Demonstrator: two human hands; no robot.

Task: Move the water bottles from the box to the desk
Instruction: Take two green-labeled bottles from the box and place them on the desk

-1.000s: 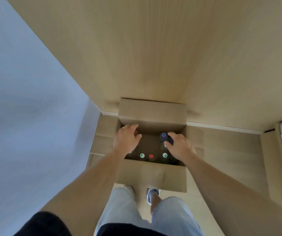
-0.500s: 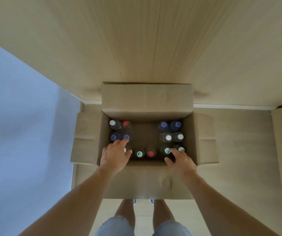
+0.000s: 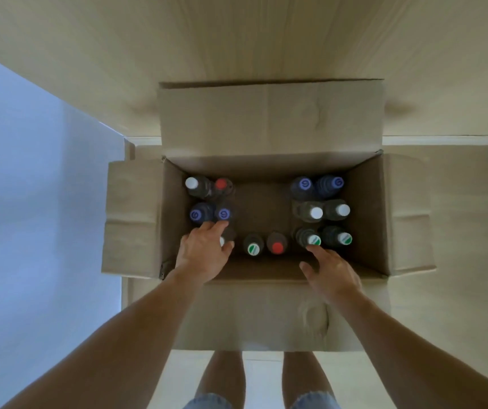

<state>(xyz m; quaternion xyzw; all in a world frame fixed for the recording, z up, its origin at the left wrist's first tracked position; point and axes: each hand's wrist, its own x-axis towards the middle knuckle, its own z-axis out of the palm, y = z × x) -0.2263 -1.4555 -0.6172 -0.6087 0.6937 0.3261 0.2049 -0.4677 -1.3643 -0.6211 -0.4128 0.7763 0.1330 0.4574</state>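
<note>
Water bottles (image 3: 315,213) are stood upright in the open box (image 3: 269,125). At seven o'clock, the left hand (image 3: 203,255) is curled seemingly over a white-capped bottle (image 3: 223,241); the right hand (image 3: 332,271), fingers loosely spread, is held at five o'clock beside a green-capped bottle (image 3: 313,239).

Light: you're working in soft, dim, even daylight, no glare.
Shadows: the box (image 3: 269,119) inside is darkest; faint ones flank its far flap.
Sharpness: slightly soft throughout.
Distortion: wide-angle bending toward the edges.
</note>
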